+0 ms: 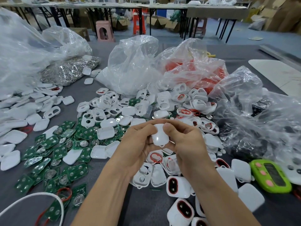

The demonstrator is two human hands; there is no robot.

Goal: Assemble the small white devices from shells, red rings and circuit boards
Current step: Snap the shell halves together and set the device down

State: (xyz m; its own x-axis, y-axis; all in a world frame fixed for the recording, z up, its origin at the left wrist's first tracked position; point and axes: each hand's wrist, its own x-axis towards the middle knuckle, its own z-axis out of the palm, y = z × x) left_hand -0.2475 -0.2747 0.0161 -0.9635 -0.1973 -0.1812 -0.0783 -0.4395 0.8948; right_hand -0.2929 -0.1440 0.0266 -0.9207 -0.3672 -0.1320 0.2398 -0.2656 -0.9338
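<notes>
- Two hands, left hand [138, 141] and right hand [184, 141], pinch one white device [158, 136] between them at frame centre, above loose shells [157, 175].
- Uneven thumb pressure could leave its halves misaligned or half-closed.
- A slip would drop it among unfinished parts.

A dark grey tabletop [146, 209] fills most of the frame. Along the top, long tables [104, 6] on black legs stand on a blue-grey floor [162, 37], with a pink stool [105, 31], a red stool [139, 23] and cardboard boxes [156, 22].
</notes>
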